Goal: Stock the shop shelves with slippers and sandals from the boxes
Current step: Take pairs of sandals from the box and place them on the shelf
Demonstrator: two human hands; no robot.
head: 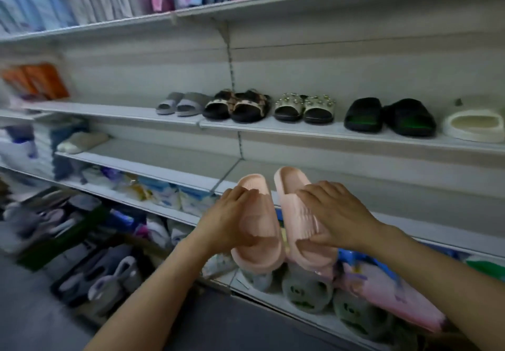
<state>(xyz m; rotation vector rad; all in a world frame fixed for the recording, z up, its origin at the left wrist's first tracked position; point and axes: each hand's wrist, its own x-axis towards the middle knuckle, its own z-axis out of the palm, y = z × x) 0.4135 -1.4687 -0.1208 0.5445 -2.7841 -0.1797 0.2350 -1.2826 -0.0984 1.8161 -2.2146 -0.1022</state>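
While pair's up off shelf, my left hand (pixel 226 214) grips left pink slide (pixel 255 227), right hand (pixel 333 214) grips right pink slide (pixel 302 219). Toes aimed 12 o'clock at bare shelf (pixel 382 184), one per hand so they land side by side, I guess.

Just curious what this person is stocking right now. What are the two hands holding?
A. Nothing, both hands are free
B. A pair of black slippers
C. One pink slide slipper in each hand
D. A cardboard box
C. The left hand grips one pink slipper and the right hand grips the other pink slipper, both held up in front of the shelf; the black slippers sit untouched on the shelf above.
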